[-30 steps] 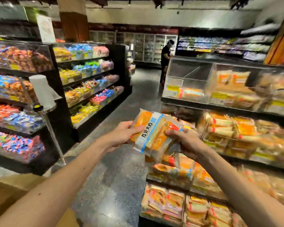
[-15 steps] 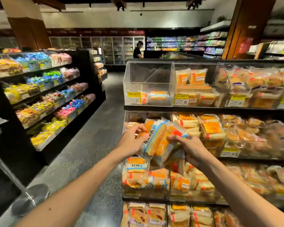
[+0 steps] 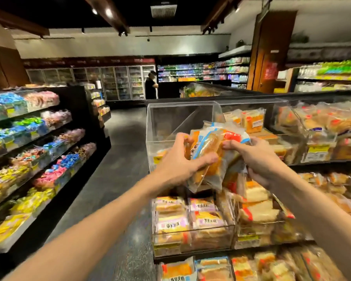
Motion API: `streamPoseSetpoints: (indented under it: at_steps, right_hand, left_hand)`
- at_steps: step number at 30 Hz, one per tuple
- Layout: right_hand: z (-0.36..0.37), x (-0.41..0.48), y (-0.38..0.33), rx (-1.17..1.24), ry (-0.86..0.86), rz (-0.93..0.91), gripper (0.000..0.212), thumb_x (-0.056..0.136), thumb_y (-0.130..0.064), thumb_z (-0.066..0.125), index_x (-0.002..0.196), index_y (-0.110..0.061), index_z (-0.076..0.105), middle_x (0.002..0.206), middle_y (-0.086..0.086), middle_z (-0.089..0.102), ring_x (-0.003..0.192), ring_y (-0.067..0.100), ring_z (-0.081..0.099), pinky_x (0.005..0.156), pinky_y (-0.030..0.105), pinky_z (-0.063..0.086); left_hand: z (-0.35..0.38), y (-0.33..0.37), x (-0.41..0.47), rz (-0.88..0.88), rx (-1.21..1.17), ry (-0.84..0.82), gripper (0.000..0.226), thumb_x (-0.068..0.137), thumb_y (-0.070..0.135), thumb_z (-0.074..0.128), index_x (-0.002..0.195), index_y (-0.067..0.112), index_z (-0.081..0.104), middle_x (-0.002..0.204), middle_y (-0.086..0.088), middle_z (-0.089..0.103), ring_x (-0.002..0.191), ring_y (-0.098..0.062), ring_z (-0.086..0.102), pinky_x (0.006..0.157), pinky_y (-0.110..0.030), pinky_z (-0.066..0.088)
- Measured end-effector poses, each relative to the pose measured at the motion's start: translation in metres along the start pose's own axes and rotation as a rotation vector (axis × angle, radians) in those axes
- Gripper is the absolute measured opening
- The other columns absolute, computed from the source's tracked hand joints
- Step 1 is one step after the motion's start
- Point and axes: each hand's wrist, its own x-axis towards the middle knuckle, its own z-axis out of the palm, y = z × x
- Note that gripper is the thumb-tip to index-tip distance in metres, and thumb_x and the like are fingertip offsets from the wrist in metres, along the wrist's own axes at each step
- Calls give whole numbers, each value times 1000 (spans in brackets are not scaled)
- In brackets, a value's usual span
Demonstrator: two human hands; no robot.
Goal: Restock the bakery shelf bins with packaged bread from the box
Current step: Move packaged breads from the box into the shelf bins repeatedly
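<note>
Both hands hold a bundle of packaged bread (image 3: 213, 151), clear wrappers with blue, white and orange-red print. My left hand (image 3: 178, 161) grips the bundle's left side, thumb across the front. My right hand (image 3: 253, 157) pinches its right side. The bundle hangs in front of a nearly empty clear acrylic top-shelf bin (image 3: 166, 120) at the left end of the bakery shelf (image 3: 193, 255). The bins below (image 3: 193, 224) hold stacked bread packs. The box is not in view.
A dark shelf unit of coloured candy bags (image 3: 39, 159) lines the left of the grey aisle floor (image 3: 118, 169). A person (image 3: 151, 85) stands far down the aisle by glass-door coolers. Full bread bins (image 3: 320, 130) stretch right.
My view has swung right and closer to the bakery shelf. Both hands have carried the bread bundle up to the height of the top-left bin.
</note>
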Motion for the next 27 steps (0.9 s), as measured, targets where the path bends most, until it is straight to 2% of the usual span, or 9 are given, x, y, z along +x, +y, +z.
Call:
streamPoseSetpoints:
  at_steps: [2,4,8,10,12,14,19,24,27]
  right_hand:
    - [5,24,-12,-8,48,-42,17,84,-10,74,100,-5,70,83,7,77,64,17,71,56,34,59]
    - [4,44,-21,-9,88,-58,10,85,-8,73,94,-8,70,76,5,76,58,14,70,44,26,55]
    - [-9,78,-20,-39,148,3,21,84,-12,74,103,-2,71,97,18,76,78,26,74,66,37,60]
    - [-17,95,-19,-49,159,29,26,84,-15,75,107,-1,69,96,18,76,68,21,72,53,28,57]
    - [-29,110,-19,-26,167,57,25,86,-16,73,105,-2,66,78,11,74,51,12,67,35,18,43]
    - [-42,121,-21,34,159,87,14,89,-15,70,98,-6,65,58,2,69,41,7,62,30,14,36]
    - [-68,145,-18,94,117,166,17,89,-25,68,100,-12,66,66,0,74,53,10,70,42,18,47]
    - [-71,157,-11,116,141,202,24,88,-26,68,107,-13,66,80,5,77,65,16,74,51,27,55]
    - [-66,157,-13,148,174,190,17,89,-23,66,101,-11,66,78,6,76,62,17,73,48,31,59]
  left_hand:
    - [-16,5,36,48,45,-10,79,55,80,69,113,34,40,106,8,62,94,-13,62,89,-38,52]
    - [-25,11,67,91,71,-30,76,59,75,72,115,34,41,106,6,63,92,-14,61,87,-37,52]
    - [-19,9,114,108,131,-132,65,73,61,76,120,34,41,113,6,60,96,-12,60,82,-34,50]
    - [-17,6,137,110,142,-141,67,73,61,77,123,34,41,110,6,58,96,-13,59,83,-34,49]
    - [-18,-1,160,68,86,-102,68,71,62,78,123,36,43,108,5,58,98,-16,60,89,-37,51]
    - [-21,-11,182,-6,71,-60,69,71,63,77,125,35,44,112,2,59,99,-18,62,88,-37,52]
    - [-27,-43,233,-211,103,-155,72,76,53,79,132,27,42,115,0,58,90,-14,63,66,-30,49]
    - [-8,-76,278,-258,309,-447,74,77,50,78,137,26,43,127,0,47,110,-18,56,87,-33,49]
    - [21,-88,295,-141,515,-633,54,80,38,79,123,23,48,110,3,55,91,-12,57,79,-31,51]
